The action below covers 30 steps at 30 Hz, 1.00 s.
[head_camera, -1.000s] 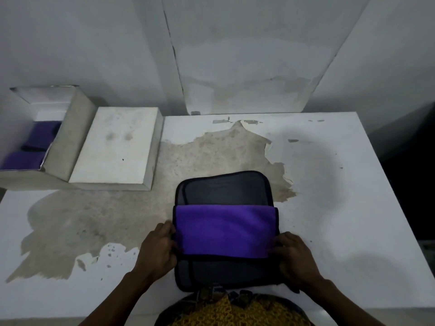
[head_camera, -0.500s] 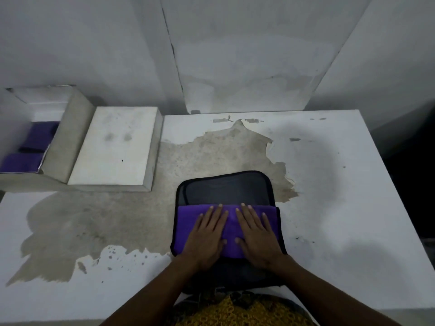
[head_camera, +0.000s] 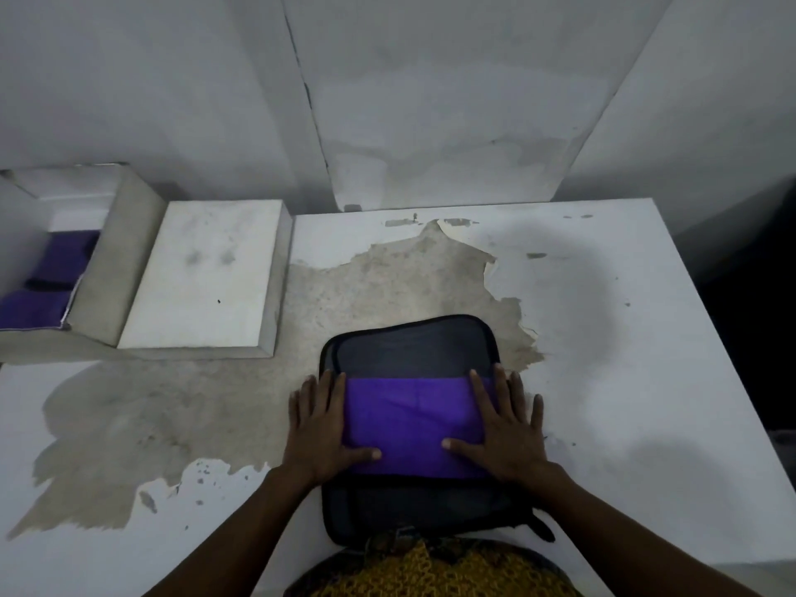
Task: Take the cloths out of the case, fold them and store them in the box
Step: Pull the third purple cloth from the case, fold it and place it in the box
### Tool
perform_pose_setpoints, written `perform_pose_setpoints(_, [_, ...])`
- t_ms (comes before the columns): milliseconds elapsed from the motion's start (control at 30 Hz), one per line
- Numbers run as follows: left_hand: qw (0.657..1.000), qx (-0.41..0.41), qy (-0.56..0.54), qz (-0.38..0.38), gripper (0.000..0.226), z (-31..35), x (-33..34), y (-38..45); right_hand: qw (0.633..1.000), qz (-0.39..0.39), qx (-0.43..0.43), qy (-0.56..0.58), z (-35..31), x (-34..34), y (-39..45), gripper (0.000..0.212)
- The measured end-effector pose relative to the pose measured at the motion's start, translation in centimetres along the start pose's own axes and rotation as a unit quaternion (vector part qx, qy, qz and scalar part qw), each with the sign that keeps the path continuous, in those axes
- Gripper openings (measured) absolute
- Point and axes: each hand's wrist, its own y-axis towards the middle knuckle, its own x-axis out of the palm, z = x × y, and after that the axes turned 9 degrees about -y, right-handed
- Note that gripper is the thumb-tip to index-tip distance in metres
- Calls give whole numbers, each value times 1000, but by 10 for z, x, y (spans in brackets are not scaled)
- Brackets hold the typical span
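Observation:
A folded purple cloth (head_camera: 411, 422) lies flat on top of a dark grey case (head_camera: 413, 349) with black edging, at the table's near edge. My left hand (head_camera: 321, 424) presses flat on the cloth's left end, fingers spread, thumb on the cloth. My right hand (head_camera: 504, 428) lies flat on its right end the same way. Neither hand grips anything. An open white box (head_camera: 107, 260) stands at the far left, with folded purple cloths (head_camera: 47, 286) inside.
The box's white lid (head_camera: 211, 273) lies flat beside the box, left of the case. The white table (head_camera: 624, 381) has a large worn brown patch (head_camera: 172, 415) in the middle. A grey wall stands behind; the table drops off at the right.
My hands have slid apart from the middle of the cloth to its left and right ends. A second ago they held the cloth's sides.

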Motion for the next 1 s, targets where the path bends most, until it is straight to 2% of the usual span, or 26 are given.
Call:
perform_pose_setpoints(67, [1000, 9, -10, 16, 136, 5, -7, 4, 1000, 2, 10, -8, -4, -6, 3, 121])
perform_pose_setpoints(133, [999, -11, -41, 24, 119, 8, -13, 9, 1000, 7, 11, -8, -9, -13, 7, 120])
perform_pose_setpoints(200, [996, -37, -72, 37, 87, 9, -19, 14, 1000, 26, 11, 4, -13, -20, 11, 107])
perform_pose_setpoints(300, [987, -44, -148, 52, 25, 8, -31, 19, 997, 69, 22, 15, -11, -29, 17, 75])
perform_pose_setpoints(333, [983, -42, -171, 53, 16, 8, -36, 19, 997, 69, 22, 13, -8, -31, 19, 67])
perform_pose_setpoints(433, [975, -44, -216, 43, 26, 6, -46, 20, 999, 46, 5, 18, 4, -40, 23, 46])
perform_pose_setpoints(533, [971, -25, -236, 24, 32, 2, -48, 17, 997, 30, -2, 66, 12, -50, 20, 35])
perform_pose_setpoints(667, [971, -5, -240, -3, 32, -3, -49, 8, 992, 64, -14, 105, 18, -56, 6, 22])
perform_pose_setpoints(800, [976, 31, -214, -7, 41, -8, -49, -8, 986, 90, -31, 140, 25, -50, -17, 37])
perform_pose_setpoints(1000, [988, 80, -130, -1, 38, -14, -36, -34, 978, 121, -119, 122, 31, -28, -55, 37])
